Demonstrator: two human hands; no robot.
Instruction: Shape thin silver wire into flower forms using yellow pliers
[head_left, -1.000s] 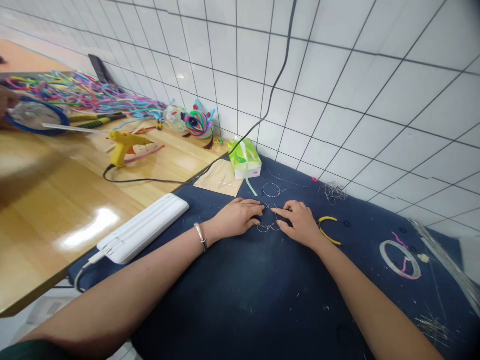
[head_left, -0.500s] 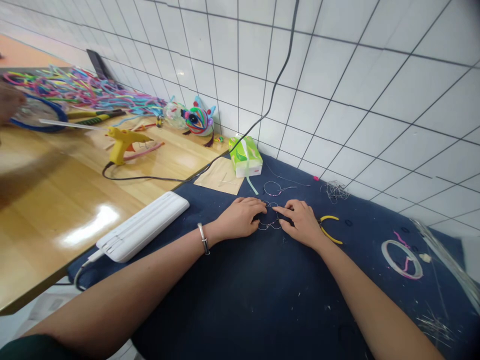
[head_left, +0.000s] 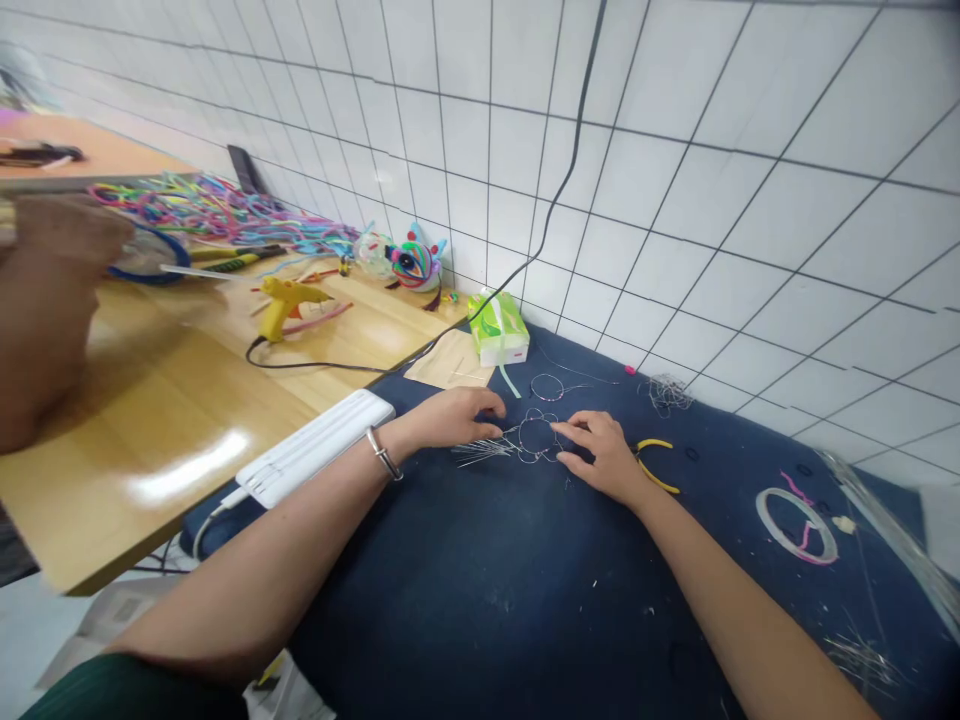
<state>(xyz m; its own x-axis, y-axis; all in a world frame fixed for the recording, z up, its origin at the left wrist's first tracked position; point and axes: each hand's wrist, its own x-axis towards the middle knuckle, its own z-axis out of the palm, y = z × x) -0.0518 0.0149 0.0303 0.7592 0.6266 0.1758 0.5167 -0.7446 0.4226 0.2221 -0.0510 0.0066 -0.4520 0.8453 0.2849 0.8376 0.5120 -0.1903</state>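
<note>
At the far left, another person's hand (head_left: pixel 67 240), blurred, is over the wooden table (head_left: pixel 165 400). Right of it lies a yellow glue gun (head_left: pixel 279 300), then a white block (head_left: pixel 330 437) at the edge of the dark cloth (head_left: pixel 487 580).

Next comes the left hand (head_left: pixel 457 415), fingers curled and parted from the thumb; I see nothing pinched between them. Just below it, on the cloth, wire strands (head_left: pixel 484 452) fan out, their long axis running roughly left to right, and seem to meet the near side of a wire flower (head_left: pixel 537 454) — a round ring edged with small loops, lying flat. The flower sits between the hands, to the right of the left hand. Whether the left thumb touches the strands, I can't tell.

The right hand (head_left: pixel 600 450) is nearer the flower: its fingertips reach the flower's right edge, spread rather than clenched — whether they press on the wire is too fine to make out.

Beyond the flower lies a small ring (head_left: pixel 553 399), apart from it. Farther right are yellow pliers (head_left: pixel 654 443), then a white hoop (head_left: pixel 762 512).
</note>
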